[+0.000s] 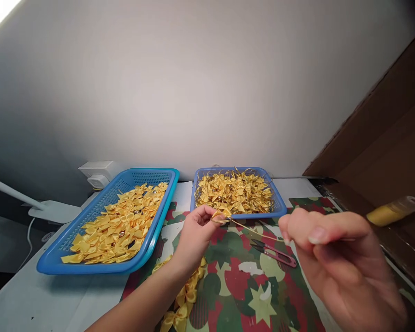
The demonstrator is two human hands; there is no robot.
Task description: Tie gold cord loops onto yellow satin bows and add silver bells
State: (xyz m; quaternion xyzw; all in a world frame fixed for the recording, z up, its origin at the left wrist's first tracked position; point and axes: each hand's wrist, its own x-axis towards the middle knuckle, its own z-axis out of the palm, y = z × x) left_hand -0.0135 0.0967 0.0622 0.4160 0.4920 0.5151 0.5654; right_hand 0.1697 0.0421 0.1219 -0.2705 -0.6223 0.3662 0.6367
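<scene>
My left hand [196, 234] is closed in a pinch on a small yellow ribbon bow [222, 215] just in front of the right blue basket [277, 205]. A thin gold cord [254, 230] runs from that bow to my right hand [335, 258], which is raised close to the camera and pinches the cord's other end. Several loose yellow bows [185, 297] lie on the mat under my left forearm. Small red thread snips [275, 253] rest on the mat between my hands.
The left blue basket [55, 262] holds a heap of plain yellow bows; the right one holds bows with gold cord loops. A patterned red and green mat [242, 286] covers the table. A brown cardboard box [383, 138] and a yellow spool [387, 213] are at the right; a white lamp base [53, 211] at the left.
</scene>
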